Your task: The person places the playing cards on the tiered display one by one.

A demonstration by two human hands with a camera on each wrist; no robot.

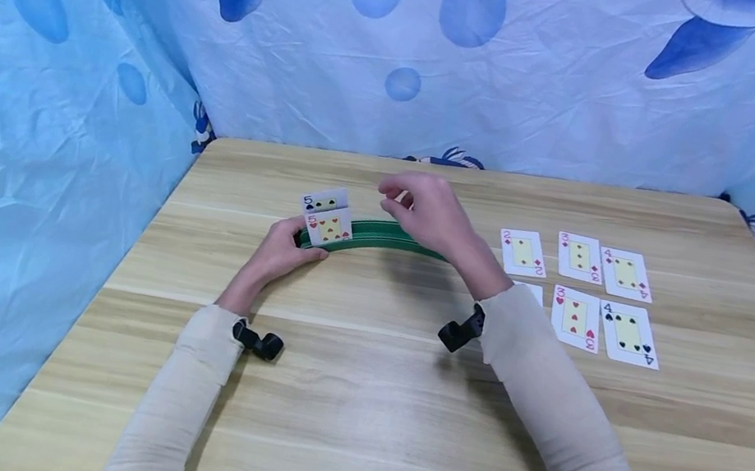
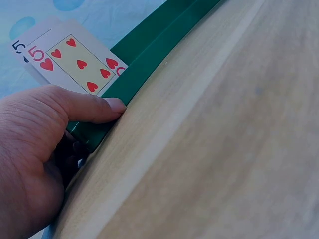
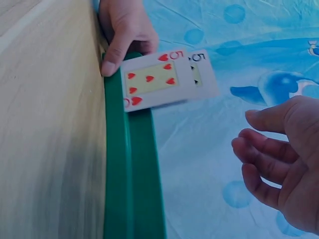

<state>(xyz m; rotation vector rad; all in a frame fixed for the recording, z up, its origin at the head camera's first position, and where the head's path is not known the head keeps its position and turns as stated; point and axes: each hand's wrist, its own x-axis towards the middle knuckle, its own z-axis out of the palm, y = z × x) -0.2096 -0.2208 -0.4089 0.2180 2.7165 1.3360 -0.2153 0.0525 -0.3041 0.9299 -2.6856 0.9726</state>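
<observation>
A curved green card holder [image 1: 385, 235] lies on the table. My left hand [image 1: 281, 250] grips its left end, with the thumb [image 2: 99, 108] along the near side. In the holder's left part stand a five of hearts [image 2: 79, 62] in front and a five of spades [image 1: 326, 199] behind it, slightly higher. Above the holder's middle and right part, my right hand [image 1: 427, 209] hovers with nothing in it. Its fingers [image 3: 269, 154] are loosely bent and apart from the cards. In the head view, the right hand and forearm cover the holder's right end.
Face up on the right lie a two of diamonds [image 1: 523, 253], a three of diamonds [image 1: 579, 258], a four of diamonds [image 1: 626, 275], a three of hearts [image 1: 577, 319] and a four of spades [image 1: 629, 333]. The right sleeve mostly hides another card [image 1: 534, 293]. A blue patterned curtain [image 1: 409, 49] hangs behind the table.
</observation>
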